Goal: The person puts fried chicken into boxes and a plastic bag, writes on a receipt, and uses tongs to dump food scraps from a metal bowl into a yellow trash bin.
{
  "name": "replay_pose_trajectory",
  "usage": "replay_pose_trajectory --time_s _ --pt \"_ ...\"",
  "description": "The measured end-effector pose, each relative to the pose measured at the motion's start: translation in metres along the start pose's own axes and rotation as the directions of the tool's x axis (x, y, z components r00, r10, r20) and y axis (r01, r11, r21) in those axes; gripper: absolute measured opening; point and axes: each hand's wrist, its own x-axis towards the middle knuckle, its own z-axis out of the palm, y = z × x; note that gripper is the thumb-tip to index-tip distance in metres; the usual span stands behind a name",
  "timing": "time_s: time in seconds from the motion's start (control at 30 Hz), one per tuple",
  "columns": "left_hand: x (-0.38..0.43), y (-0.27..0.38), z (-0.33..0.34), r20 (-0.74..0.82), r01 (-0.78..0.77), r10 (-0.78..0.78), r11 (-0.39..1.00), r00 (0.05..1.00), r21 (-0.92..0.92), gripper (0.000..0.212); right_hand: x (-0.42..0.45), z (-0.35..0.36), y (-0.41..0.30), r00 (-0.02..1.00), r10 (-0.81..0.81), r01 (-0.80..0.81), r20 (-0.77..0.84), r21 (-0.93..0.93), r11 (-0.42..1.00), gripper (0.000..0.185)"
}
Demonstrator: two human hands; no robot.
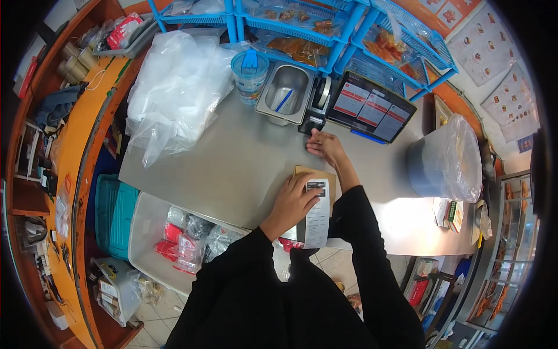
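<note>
On the steel table lies a brown paper piece, perhaps a bag or an envelope. A long printed receipt rests over it and hangs past the table's near edge. My left hand lies flat on the paper and the receipt's left side, fingers spread. Just in front of the black tape dispenser, my right hand has its fingers partly bent; whether it holds a bit of tape cannot be seen. The dispenser stands between a steel pan with a blue pen and a tablet.
Clear plastic bags are piled at the table's back left, beside a lidded plastic tub. Blue plastic racks with bagged food stand behind. A bag-lined bucket is at the right. An open bin of packets sits below the left edge.
</note>
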Motion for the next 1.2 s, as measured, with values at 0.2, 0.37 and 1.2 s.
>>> replay_pose_trajectory --time_s 0.2,0.37,1.2 --pt "0.012 0.0 0.001 0.102 -0.033 0.014 0.981 0.995 0.19 0.027 0.009 -0.013 0.008 0.999 0.028 -0.032 -0.039 -0.105 0.994 0.029" --pt "-0.002 0.003 -0.004 0.146 -0.06 0.024 0.968 0.989 0.243 0.035 -0.02 -0.027 0.003 0.994 0.017 -0.024 0.105 0.065 0.998 0.027" --pt "-0.023 0.005 0.001 0.124 -0.059 0.032 0.973 0.992 0.221 0.033 -0.005 -0.009 -0.017 0.894 -0.387 0.268 -0.226 -0.422 0.866 0.047"
